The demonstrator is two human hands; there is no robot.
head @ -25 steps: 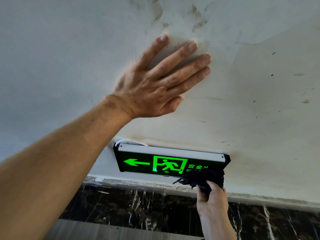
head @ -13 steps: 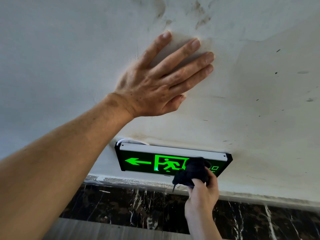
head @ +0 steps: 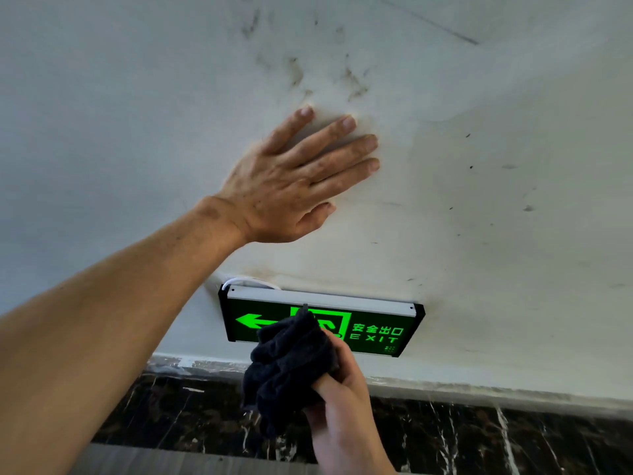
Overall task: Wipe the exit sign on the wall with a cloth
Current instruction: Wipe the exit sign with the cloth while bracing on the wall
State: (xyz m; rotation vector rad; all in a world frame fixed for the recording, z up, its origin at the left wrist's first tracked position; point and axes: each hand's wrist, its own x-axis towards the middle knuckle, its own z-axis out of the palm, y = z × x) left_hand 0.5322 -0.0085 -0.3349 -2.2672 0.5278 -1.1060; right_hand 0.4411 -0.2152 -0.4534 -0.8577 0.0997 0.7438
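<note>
A green lit exit sign in a black frame with a silver top hangs low on the white wall. Its arrow, running figure and the word EXIT glow green. My right hand is shut on a bunched dark cloth, whose top presses on the sign's middle and hides most of the running figure and the arrow's tail. My left hand lies flat on the wall above the sign, fingers spread, holding nothing.
The white wall is smudged with dark marks above my left hand. A white cable loops out at the sign's top left corner. Below the sign runs a black marble skirting with white veins.
My right hand has dragged the cloth leftward along the sign, from its right end to its middle; the EXIT lettering is uncovered now. The left hand stays flat on the wall.
</note>
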